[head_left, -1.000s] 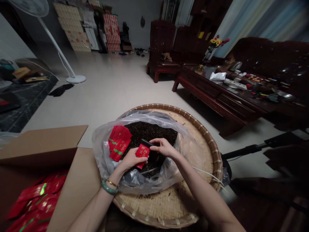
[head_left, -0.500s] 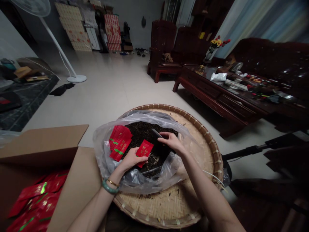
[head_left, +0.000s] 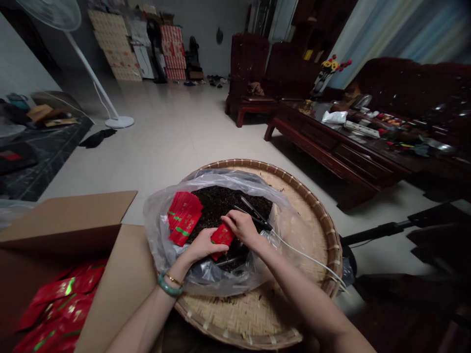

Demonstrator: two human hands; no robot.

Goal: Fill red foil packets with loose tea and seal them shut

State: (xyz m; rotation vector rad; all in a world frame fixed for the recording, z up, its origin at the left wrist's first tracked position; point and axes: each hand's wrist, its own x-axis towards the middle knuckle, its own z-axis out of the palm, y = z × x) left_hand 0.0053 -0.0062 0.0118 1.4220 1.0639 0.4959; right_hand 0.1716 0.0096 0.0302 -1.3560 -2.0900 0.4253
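Note:
A small red packet point(head_left: 222, 235) with gold print is in my left hand point(head_left: 203, 244), thumb in front and fingers behind. My right hand point(head_left: 241, 226) closes its fingers on the packet's top edge. Just beyond the right hand, a black flat iron point(head_left: 255, 214) with a white cord lies with its two arms apart on dark loose tea leaves point(head_left: 221, 197). The tea fills an open clear plastic bag point(head_left: 158, 206). A fanned stack of red packets point(head_left: 185, 215) rests on the left side of the tea. Whether the held packet contains anything is hidden.
The bag stands on a round woven bamboo tray point(head_left: 316, 235). At the left is an open cardboard box point(head_left: 125, 274) with many red packets point(head_left: 62, 304) inside. A dark wooden table point(head_left: 324, 142) stands at the right, and a white fan point(head_left: 119, 121) at the back left.
My right hand has let go of the flat iron, which now lies on the tea. It has moved left and taken hold of the packet's top edge. The left hand keeps its packet.

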